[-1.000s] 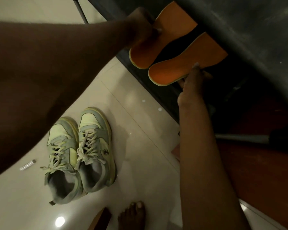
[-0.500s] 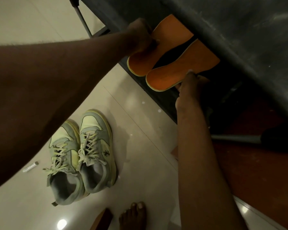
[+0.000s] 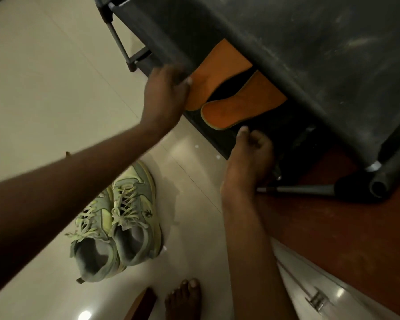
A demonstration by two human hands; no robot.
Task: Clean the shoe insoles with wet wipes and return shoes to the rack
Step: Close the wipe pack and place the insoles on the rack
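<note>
2 insoles (image 3: pixel 226 88) lie side by side on a lower shelf of the shoe rack (image 3: pixel 310 54), under its top shelf. Left hand (image 3: pixel 165 95) is at the left insole's near end; right hand (image 3: pixel 249 153) is just in front of the right insole, apart from it. 2 sneakers (image 3: pixel 118 222) sit together on the floor (image 3: pixel 44 88), left of the right forearm. A bare foot (image 3: pixel 183 299) is nearest the camera.

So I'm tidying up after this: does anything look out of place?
Two orange insoles lie loose on the shoe rack shelf, out of their sneakers, which stand on the floor. The nearer insole's end overhangs the shelf edge.
</note>
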